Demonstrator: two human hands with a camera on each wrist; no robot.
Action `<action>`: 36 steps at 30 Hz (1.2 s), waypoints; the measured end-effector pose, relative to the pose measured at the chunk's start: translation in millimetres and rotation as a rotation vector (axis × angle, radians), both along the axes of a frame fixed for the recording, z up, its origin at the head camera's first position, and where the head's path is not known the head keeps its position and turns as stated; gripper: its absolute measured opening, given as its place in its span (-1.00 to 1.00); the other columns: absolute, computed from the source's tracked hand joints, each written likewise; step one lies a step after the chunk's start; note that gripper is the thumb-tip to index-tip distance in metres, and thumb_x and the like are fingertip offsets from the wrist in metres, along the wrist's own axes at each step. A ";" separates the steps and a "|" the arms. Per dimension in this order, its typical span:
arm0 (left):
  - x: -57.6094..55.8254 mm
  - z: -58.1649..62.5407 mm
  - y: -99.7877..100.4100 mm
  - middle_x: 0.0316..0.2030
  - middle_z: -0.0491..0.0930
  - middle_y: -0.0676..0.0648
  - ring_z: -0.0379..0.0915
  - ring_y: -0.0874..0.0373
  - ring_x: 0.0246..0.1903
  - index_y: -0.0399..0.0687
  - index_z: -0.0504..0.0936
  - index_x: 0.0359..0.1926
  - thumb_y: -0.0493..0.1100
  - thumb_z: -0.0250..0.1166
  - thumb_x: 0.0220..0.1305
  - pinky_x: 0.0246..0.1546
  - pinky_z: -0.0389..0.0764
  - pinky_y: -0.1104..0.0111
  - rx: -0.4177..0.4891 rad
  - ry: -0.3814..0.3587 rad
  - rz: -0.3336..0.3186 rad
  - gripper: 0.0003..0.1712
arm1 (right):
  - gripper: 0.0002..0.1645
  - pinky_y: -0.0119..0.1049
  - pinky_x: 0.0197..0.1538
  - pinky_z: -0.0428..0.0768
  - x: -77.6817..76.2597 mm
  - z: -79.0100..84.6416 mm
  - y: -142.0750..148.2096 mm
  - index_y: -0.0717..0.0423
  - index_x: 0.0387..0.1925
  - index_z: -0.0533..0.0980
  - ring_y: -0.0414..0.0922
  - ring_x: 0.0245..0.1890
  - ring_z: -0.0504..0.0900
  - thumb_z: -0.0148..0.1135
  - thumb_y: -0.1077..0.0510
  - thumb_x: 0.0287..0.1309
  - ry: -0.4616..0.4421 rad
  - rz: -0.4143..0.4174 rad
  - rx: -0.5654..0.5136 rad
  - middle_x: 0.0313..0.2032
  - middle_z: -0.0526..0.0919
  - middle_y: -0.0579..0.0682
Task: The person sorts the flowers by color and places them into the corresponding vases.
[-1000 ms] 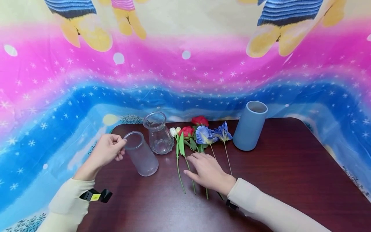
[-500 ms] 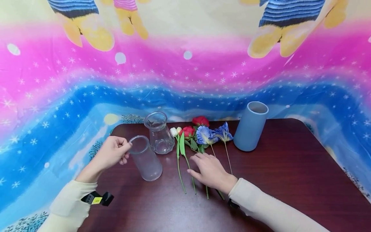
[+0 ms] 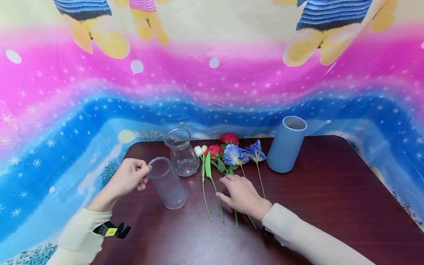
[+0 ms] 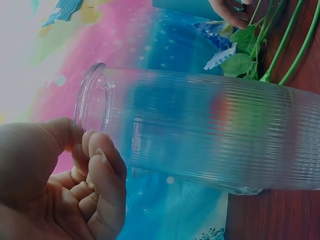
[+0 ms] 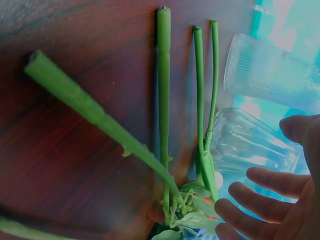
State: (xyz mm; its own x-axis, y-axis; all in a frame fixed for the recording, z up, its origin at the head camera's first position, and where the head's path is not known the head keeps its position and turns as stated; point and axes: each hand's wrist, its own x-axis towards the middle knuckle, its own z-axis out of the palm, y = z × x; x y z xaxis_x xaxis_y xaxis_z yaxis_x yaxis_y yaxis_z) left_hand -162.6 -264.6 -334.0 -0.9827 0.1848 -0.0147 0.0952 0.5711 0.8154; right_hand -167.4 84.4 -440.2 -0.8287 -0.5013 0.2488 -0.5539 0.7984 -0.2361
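Observation:
My left hand (image 3: 130, 176) pinches the rim of a clear ribbed glass vase (image 3: 172, 193) between thumb and curled fingers. In the left wrist view the vase's ribbed wall (image 4: 200, 130) shows nothing solid inside. My right hand (image 3: 243, 195) is palm down over the flower stems with its fingers spread; in the right wrist view these fingers (image 5: 270, 207) hold nothing. Under and beyond it lie white tulips (image 3: 198, 150), red flowers (image 3: 214, 150) with leaves, and blue ruffled flowers (image 3: 235, 154). The hand hides part of the stems. Thick green stems (image 5: 164, 75) lie on the table.
A clear flared glass vase (image 3: 185, 163) stands just behind the ribbed one. At the back right is a tall blue-grey vase (image 3: 286, 147). The dark wood table (image 3: 331, 191) meets a colourful printed cloth (image 3: 212, 92) along its back and sides.
The left hand has brought the ribbed vase a little to the right and closer to the person. The right hand has shifted slightly right; the flowers stay put.

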 end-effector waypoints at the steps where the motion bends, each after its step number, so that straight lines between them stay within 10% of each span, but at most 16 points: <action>1: 0.0 -0.1 0.3 -0.70 0.49 -0.02 0.49 0.22 -0.76 -0.30 0.47 -0.58 -0.23 0.11 0.47 -0.66 0.59 0.35 0.003 0.001 -0.003 -0.58 | -0.42 0.00 0.12 0.62 -0.4 -0.7 0.1 0.09 0.12 0.60 0.02 0.08 0.67 0.31 -0.20 0.26 0.002 -0.003 0.000 0.05 0.71 0.05; 21: -1.3 -9.9 2.0 -0.76 0.28 0.06 0.18 0.27 -0.76 -0.30 0.25 -0.58 -0.21 0.05 0.52 -0.71 0.24 0.39 0.090 -0.003 -0.036 -0.54 | -0.43 0.00 0.05 0.64 -7.9 -5.6 -3.6 0.07 0.12 0.60 0.02 0.04 0.70 0.30 -0.21 0.26 -0.003 -0.018 -0.036 0.04 0.73 0.03; 36: -0.8 -11.9 0.6 -0.77 0.22 0.08 0.13 0.25 -0.78 -0.29 0.23 -0.58 -0.16 0.05 0.54 -0.74 0.21 0.35 0.086 0.012 -0.034 -0.50 | -0.47 -0.17 -0.38 0.59 -23.0 0.7 -25.1 0.12 0.04 0.61 -0.10 -0.36 0.66 0.28 -0.20 0.29 -0.114 -0.039 -0.033 -0.27 0.71 -0.02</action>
State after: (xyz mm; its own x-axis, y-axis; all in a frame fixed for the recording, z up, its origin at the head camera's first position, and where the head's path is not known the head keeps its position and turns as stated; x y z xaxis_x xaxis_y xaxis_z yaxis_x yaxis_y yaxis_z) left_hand -163.4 -264.0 -346.0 -0.9759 0.2177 0.0141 0.1229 0.4951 0.8601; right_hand -190.4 59.3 -439.4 -0.8711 -0.4616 0.1675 -0.4909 0.8094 -0.3224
